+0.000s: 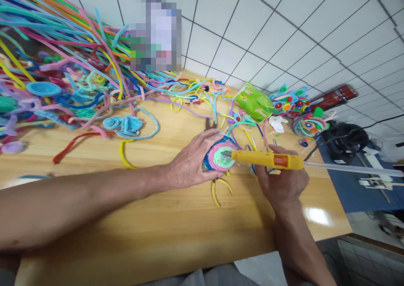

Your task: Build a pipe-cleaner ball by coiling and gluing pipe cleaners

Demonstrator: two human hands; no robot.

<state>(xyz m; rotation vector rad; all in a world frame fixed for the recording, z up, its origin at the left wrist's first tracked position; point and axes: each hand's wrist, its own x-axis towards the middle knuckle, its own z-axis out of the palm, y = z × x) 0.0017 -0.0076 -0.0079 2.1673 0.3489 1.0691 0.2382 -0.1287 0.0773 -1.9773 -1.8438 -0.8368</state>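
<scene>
My left hand [192, 157] is wrapped round a round coil of pipe cleaners [212, 156], ringed in blue, pink and pale green. In my right hand [280, 185] is a yellow hot glue gun [267, 159], with a clear glue stick [350, 167] running out of its rear. The gun's nozzle reaches the pale green centre of the coil; whether it touches cannot be made out. Partly hidden beneath the coil are pliers with yellow handles [215, 193]. A light blue pipe-cleaner figure [128, 125] lies left of my left hand.
Loose pipe cleaners [82, 67] heap up at the back left. A green packet [254, 102], colourful pipe-cleaner pieces [311, 125] and a dark red cylinder [337, 96] stand along the tiled wall [252, 29]. The wooden table [151, 231] ends at the right beside a black object [345, 138].
</scene>
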